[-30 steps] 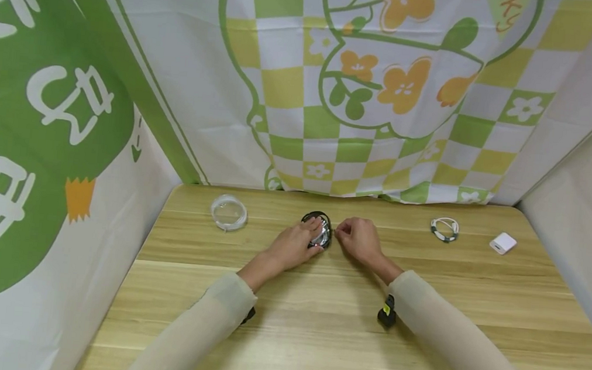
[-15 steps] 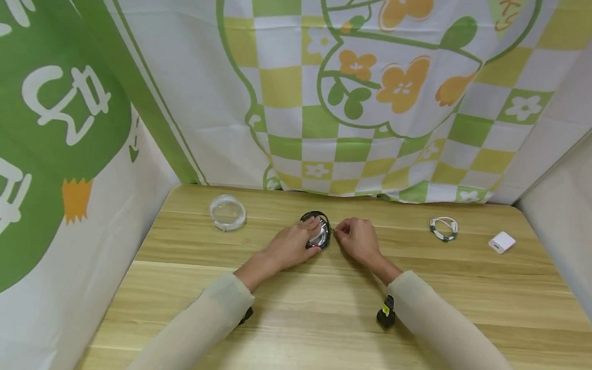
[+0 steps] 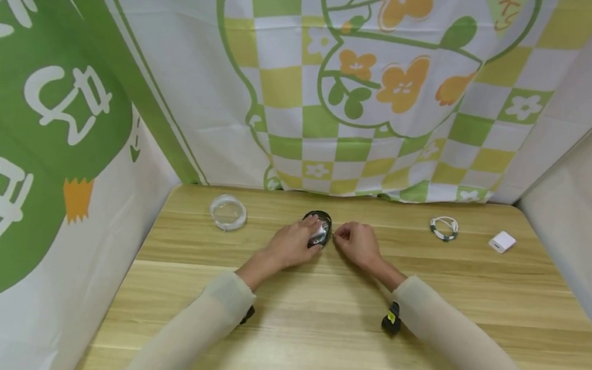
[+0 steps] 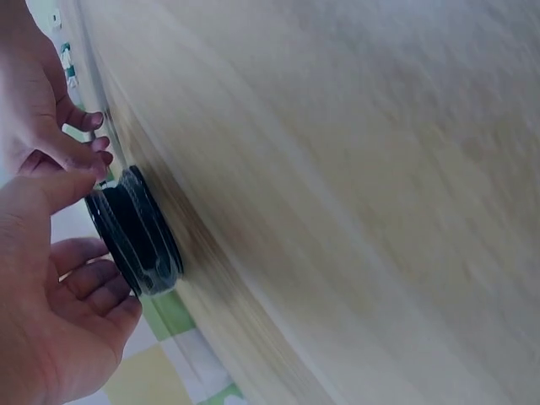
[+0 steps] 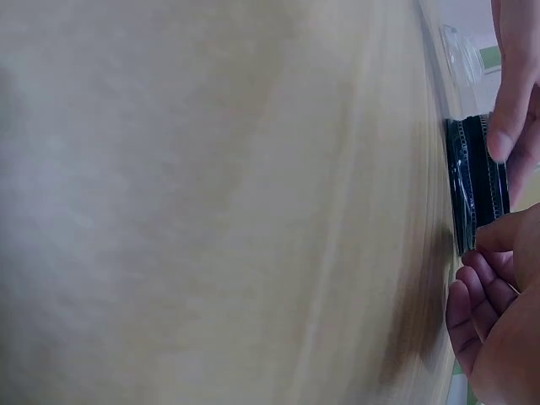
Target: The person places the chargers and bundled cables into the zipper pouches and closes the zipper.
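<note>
A round black reel (image 3: 325, 230) with a shiny, partly silvery top lies on the table near its back edge. In the left wrist view the reel (image 4: 135, 232) shows two rims with dark material wound between them. My left hand (image 3: 293, 243) holds it, fingers over the top and thumb at the near side. Close by on its right, my right hand (image 3: 359, 242) pinches a tiny dark end beside the reel's edge, thumb against fingertip. That end is mostly hidden by the fingers; I cannot tell its exact kind. In the right wrist view the pinching fingers are right at the reel (image 5: 472, 181).
A clear, ring-shaped coil (image 3: 228, 212) lies at the back left of the wooden table (image 3: 314, 339). Toward the back right are a coiled white cable (image 3: 444, 228) with dark green bands and a white charger block (image 3: 503, 243). A patterned cloth (image 3: 321, 134) hangs behind the table.
My right hand has shifted slightly toward me beside the reel, its wrist and sleeve moving a little nearer and to the right. My left hand stays on the reel.
</note>
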Available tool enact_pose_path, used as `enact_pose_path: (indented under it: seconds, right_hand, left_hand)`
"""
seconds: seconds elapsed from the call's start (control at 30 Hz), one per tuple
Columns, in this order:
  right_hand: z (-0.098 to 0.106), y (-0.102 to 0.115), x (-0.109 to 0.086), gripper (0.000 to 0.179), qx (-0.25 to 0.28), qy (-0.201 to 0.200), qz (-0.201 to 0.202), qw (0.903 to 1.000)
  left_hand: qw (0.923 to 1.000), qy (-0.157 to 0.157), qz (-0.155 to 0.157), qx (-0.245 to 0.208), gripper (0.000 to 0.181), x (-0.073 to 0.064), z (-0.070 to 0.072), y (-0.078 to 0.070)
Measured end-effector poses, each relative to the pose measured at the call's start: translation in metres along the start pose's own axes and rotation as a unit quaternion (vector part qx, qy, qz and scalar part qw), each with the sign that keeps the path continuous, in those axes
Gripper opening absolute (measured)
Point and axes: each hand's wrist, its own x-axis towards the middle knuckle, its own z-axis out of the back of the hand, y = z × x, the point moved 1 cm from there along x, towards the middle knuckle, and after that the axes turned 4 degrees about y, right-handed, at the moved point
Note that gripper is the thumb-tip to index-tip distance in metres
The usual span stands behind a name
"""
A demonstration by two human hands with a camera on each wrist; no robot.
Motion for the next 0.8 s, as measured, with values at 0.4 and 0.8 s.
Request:
enact_pose_path:
  seconds: [0.4, 0.8]
  right_hand:
    - [-0.007, 0.007, -0.011, 0.004, 0.027, 0.037, 0.040, 0.9981]
    - [-0.001, 0.003, -0.012, 0.006, 0.018, 0.031, 0.033, 0.9988]
  left_hand:
    - [0.9995, -0.022, -0.004, 0.025, 0.061, 0.005, -0.004, 0.000]
    - [0.9994, -0.031, -0.015, 0.003, 0.060, 0.007, -0.008, 0.003]
